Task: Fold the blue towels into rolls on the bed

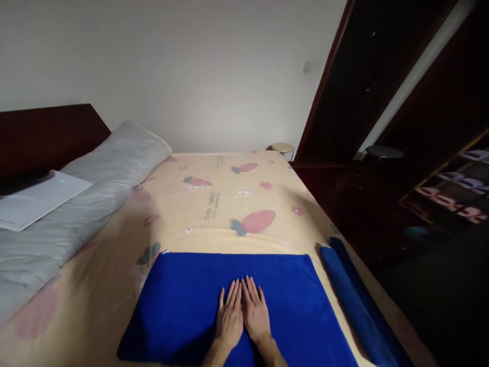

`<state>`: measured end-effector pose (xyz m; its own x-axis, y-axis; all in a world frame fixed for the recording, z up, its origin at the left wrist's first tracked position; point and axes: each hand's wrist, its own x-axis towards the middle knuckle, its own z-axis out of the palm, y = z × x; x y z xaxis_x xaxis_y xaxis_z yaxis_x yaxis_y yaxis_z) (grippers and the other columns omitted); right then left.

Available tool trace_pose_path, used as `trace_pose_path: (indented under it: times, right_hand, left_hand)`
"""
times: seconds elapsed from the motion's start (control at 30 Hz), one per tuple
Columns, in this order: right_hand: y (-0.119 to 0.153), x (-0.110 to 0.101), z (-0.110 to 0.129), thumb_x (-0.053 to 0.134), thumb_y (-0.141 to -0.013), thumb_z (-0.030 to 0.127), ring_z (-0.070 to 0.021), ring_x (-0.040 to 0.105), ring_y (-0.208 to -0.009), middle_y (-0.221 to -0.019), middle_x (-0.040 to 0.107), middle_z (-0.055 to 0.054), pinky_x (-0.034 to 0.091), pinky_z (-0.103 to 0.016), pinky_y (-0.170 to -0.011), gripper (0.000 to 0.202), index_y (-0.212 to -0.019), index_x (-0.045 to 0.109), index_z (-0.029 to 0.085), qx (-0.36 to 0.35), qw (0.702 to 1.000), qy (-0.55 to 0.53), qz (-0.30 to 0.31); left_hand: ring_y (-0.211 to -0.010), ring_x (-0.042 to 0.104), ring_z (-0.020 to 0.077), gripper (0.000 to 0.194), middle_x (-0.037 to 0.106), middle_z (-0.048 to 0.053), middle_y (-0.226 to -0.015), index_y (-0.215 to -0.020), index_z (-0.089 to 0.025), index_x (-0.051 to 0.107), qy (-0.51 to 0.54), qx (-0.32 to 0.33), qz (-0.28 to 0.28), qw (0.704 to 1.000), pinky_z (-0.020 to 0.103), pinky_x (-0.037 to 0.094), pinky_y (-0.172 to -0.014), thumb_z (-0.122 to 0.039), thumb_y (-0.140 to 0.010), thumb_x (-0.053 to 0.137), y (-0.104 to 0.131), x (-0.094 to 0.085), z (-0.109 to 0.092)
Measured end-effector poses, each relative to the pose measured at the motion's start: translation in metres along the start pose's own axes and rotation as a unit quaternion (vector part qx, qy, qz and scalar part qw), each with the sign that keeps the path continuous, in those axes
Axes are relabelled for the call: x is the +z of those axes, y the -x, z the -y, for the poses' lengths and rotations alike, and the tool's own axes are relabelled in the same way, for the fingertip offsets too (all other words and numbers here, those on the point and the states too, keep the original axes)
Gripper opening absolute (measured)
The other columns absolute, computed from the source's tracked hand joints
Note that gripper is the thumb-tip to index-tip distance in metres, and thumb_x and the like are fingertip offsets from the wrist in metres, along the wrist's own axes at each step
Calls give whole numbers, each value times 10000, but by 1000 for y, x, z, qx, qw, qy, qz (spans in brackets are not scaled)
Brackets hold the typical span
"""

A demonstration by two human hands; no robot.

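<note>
A blue towel (183, 295) is spread out flat on the bed, with a small white tag at its far left corner. My left hand (230, 313) lies flat on it near the middle, palm down and fingers stretched forward. Right beside it, my right hand (254, 311) rests flat too, the two hands touching along their inner sides. Neither hand grips anything. To the right of the towel lie rolled or folded blue cloths (353, 300), lengthwise along the bed's edge.
The bed sheet (217, 229) is cream with pink prints. On the left, a grey quilt or pillow (107, 173) bears a white board-like object (42, 201). A round stool (282, 148) stands by the far wall; a shoe rack (454, 188) is on the right.
</note>
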<state>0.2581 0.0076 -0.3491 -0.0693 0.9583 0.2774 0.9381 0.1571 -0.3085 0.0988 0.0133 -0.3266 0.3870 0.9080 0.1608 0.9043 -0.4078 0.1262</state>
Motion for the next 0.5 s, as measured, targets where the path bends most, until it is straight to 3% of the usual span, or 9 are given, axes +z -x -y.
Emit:
trace_pose_path:
  times: [0.07, 0.13, 0.2, 0.37, 0.43, 0.5]
  right_hand:
    - [20, 6, 12, 280, -1015, 363, -234, 347, -1452, -1573, 342, 4, 349, -472, -1166, 549, -1563, 302, 345, -9, 1000, -2, 13]
    - [38, -2, -4, 303, -1010, 427, -230, 363, -1441, -1562, 361, 18, 365, -469, -1158, 546, -1554, 308, 381, 18, 1000, 14, 6]
    - [57, -18, -37, 300, -1000, 488, -237, 362, -1442, -1561, 367, 4, 351, -484, -1163, 563, -1548, 334, 363, 63, 997, 38, -11]
    - [109, -55, -126, 246, -952, 603, -286, 325, -1463, -1579, 345, -70, 291, -542, -1176, 715, -1542, 379, 221, 152, 984, 86, -33]
    - [126, -61, -146, 232, -945, 602, -284, 317, -1465, -1582, 347, -62, 291, -540, -1175, 723, -1560, 337, 237, 159, 983, 87, -44]
    - [137, -63, -158, 220, -946, 577, -280, 325, -1460, -1582, 354, -47, 304, -540, -1166, 706, -1581, 266, 271, 152, 984, 81, -48]
  left_hand:
    - [-1484, 316, 175, 604, 284, -20, -1615, -1586, -293, 127, 16, 31, 19, 999, 432, 363, -1205, -279, -1002, 284, 16, 5, -17]
    - [-1485, 306, 161, 607, 267, -47, -1612, -1583, -340, 129, 20, 37, 37, 998, 386, 356, -1211, -332, -1000, 299, 33, -3, -3]
    - [-1479, 318, 169, 602, 270, -62, -1605, -1571, -383, 157, 6, 2, 46, 999, 366, 349, -1208, -369, -991, 319, 49, -18, 33]
    - [-1462, 363, 209, 583, 353, -44, -1578, -1555, -372, 180, -90, -205, 4, 975, 482, 315, -1193, -382, -977, 258, 104, -39, 151]
    - [-1456, 376, 220, 580, 379, -18, -1571, -1553, -328, 260, -97, -213, 4, 972, 488, 313, -1182, -405, -979, 242, 128, -40, 187]
    - [-1457, 373, 229, 591, 375, 4, -1576, -1545, -293, 322, -98, -214, 7, 972, 477, 325, -1171, -432, -977, 235, 146, -40, 210]
